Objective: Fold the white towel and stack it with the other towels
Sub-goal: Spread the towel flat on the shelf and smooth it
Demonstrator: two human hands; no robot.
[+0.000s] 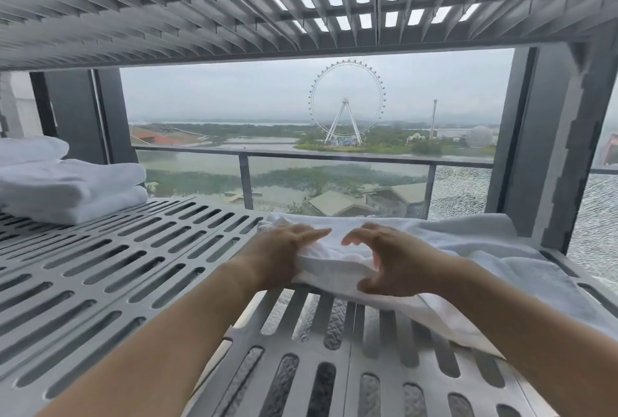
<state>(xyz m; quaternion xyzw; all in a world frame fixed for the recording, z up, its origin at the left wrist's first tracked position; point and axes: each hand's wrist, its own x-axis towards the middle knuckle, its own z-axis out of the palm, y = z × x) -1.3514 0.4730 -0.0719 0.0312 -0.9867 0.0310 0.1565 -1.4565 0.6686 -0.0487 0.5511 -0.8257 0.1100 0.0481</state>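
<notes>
While flat, both hands (334, 259) on towel (485, 249)

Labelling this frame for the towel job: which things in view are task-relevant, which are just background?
In play:
white towel, spread out, not yet folded
left hand, on the towel
right hand, curled over the towel
stack of folded towels, far left of the shelf
slotted shelf

Background:
upper shelf
glass railing
Ferris wheel
</notes>
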